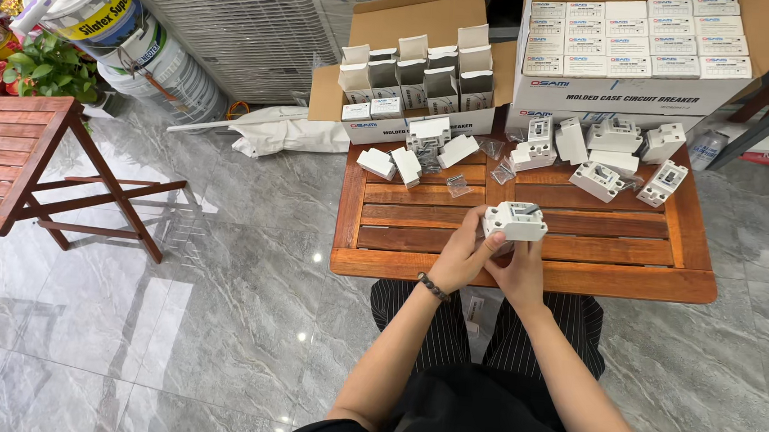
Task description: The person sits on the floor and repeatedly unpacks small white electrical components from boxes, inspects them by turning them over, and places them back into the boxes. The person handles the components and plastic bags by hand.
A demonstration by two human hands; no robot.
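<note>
Your left hand [463, 253] and right hand [518, 269] both clasp the white breaker [515, 221], long axis crosswise, above the desk [525, 273].

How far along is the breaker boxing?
Done: the right carton holds rows of closed small boxes. In hand: both hands, left and right, hold one white breaker. Left: loose breakers on the wooden table and open boxes.

White breaker [515, 221] held level above wooden table [525, 273].
</note>
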